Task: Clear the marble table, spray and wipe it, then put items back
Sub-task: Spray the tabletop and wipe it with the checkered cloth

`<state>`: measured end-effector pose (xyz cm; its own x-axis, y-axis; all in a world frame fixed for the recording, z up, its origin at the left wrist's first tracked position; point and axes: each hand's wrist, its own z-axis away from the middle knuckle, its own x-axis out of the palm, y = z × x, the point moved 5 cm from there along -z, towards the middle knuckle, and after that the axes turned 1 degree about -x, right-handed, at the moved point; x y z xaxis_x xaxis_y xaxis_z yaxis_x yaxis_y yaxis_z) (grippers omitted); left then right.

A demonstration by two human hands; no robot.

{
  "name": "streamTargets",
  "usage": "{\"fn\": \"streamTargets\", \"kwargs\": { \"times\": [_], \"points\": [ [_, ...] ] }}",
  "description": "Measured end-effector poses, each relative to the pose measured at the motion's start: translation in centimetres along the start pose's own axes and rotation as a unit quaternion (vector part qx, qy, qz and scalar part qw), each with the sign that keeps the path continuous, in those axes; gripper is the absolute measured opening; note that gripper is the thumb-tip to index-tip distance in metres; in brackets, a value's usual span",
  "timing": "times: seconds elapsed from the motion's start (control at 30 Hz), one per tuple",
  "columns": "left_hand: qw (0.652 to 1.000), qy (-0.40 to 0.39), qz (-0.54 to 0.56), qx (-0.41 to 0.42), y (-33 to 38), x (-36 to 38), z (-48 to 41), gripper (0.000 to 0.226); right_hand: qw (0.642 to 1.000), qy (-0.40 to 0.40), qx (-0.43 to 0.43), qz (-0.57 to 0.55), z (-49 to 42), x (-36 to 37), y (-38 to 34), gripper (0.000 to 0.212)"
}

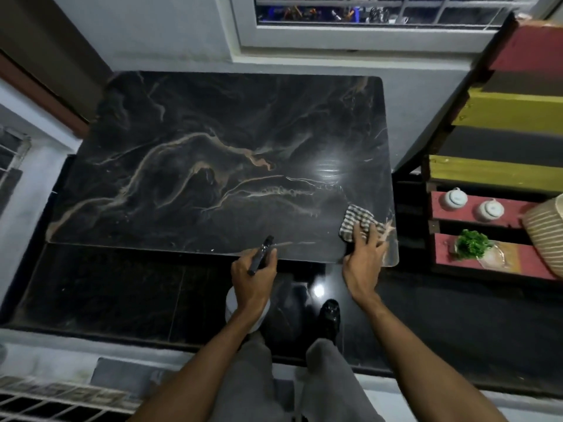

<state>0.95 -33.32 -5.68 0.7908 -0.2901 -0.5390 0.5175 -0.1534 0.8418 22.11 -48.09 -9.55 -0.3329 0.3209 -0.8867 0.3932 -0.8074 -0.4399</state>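
The black marble table (213, 166) with tan veins fills the middle of the view and carries only a cloth. My left hand (254, 278) grips a spray bottle (262, 252) with a black head and white body, held just off the table's near edge, nozzle pointing over the top. My right hand (364, 260) presses with straight fingers on a checked cloth (355, 219) at the table's near right corner. The bottle's white body is mostly hidden under my left hand.
To the right stand coloured steps (511, 169); on them sit two white lidded jars (455, 198), a small green plant (473, 243) on a glass dish and a striped basket (545, 229). A wall with a window (365, 22) is behind the table. Dark glossy floor lies below.
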Motion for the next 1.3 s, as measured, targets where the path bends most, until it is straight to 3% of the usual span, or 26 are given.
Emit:
{"fn": "streamTargets", "kwargs": {
  "times": [0.1, 0.2, 0.3, 0.37, 0.47, 0.53, 0.63, 0.73, 0.8, 0.83, 0.93, 0.97, 1.0, 1.07, 1.13, 1.17, 1.3],
  "points": [
    [1.0, 0.013, -0.013, -0.004, -2.3, -3.0, -0.6, 0.03, 0.992, -0.06, -0.112, -0.006, 3.4, 4.2, -7.3, 0.088],
    [0.999, 0.033, -0.022, 0.004, -3.9, -5.8, -1.8, 0.036, 0.969, -0.115, -0.219, 0.003, 5.9, 7.0, -12.0, 0.084],
    [0.998, 0.062, -0.025, 0.001, -5.1, -8.8, -3.7, 0.04, 0.992, -0.08, -0.094, -0.015, 6.0, 8.0, -12.7, 0.083],
    [0.997, 0.077, -0.024, -0.012, -6.2, -11.2, -4.9, 0.035, 0.993, -0.082, -0.087, -0.016, 7.0, 9.5, -16.0, 0.087],
    [0.995, 0.097, -0.027, -0.004, -8.0, -14.7, -6.4, 0.023, 0.949, -0.149, -0.279, 0.01, 10.0, 13.3, -24.7, 0.081],
    [0.994, 0.103, -0.041, 0.011, -8.6, -16.3, -7.3, 0.02, 0.924, -0.182, -0.335, 0.028, 10.8, 14.7, -27.3, 0.076],
    [0.993, 0.101, -0.051, 0.02, -9.0, -16.5, -8.2, 0.03, 0.941, -0.154, -0.296, 0.06, 9.6, 13.0, -23.0, 0.082],
    [0.996, 0.08, -0.03, 0.02, -8.4, -15.1, -7.8, 0.036, 0.989, -0.058, -0.128, 0.05, 7.3, 9.0, -14.7, 0.086],
    [0.998, 0.059, -0.014, 0.031, -7.5, -13.2, -7.1, 0.037, 0.998, -0.021, -0.045, 0.037, 7.0, 7.5, -12.8, 0.084],
    [0.998, 0.043, -0.007, 0.037, -6.8, -12.1, -6.6, 0.037, 0.997, -0.027, -0.058, 0.042, 7.2, 7.7, -13.4, 0.085],
    [0.998, 0.002, 0.003, 0.064, -4.1, -8.4, -4.7, 0.035, 0.966, -0.103, -0.222, 0.077, 8.0, 8.4, -14.1, 0.087],
    [0.998, -0.014, 0.01, 0.062, -3.4, -7.0, -4.1, 0.035, 0.962, -0.102, -0.241, 0.084, 7.4, 7.4, -12.5, 0.085],
    [0.998, -0.031, 0.02, 0.057, -3.0, -5.4, -3.5, 0.034, 0.971, -0.086, -0.208, 0.083, 6.4, 5.9, -9.8, 0.084],
    [0.996, -0.061, 0.034, 0.049, -1.8, -2.7, -2.2, 0.033, 0.998, -0.017, -0.043, 0.041, 4.2, 2.3, -3.0, 0.083],
    [0.995, -0.074, 0.027, 0.064, -0.3, -0.1, -1.1, 0.033, 0.998, 0.023, 0.061, 0.018, 3.2, 0.1, 1.3, 0.082],
    [0.994, -0.081, 0.023, 0.073, 0.6, 1.0, -0.6, 0.034, 0.998, 0.017, 0.056, 0.024, 3.2, -0.1, 1.5, 0.084],
    [0.992, -0.105, -0.004, 0.074, 3.5, 5.4, 1.3, 0.036, 0.989, -0.062, -0.129, 0.042, 3.3, 0.0, 2.4, 0.085]
  ]
}}
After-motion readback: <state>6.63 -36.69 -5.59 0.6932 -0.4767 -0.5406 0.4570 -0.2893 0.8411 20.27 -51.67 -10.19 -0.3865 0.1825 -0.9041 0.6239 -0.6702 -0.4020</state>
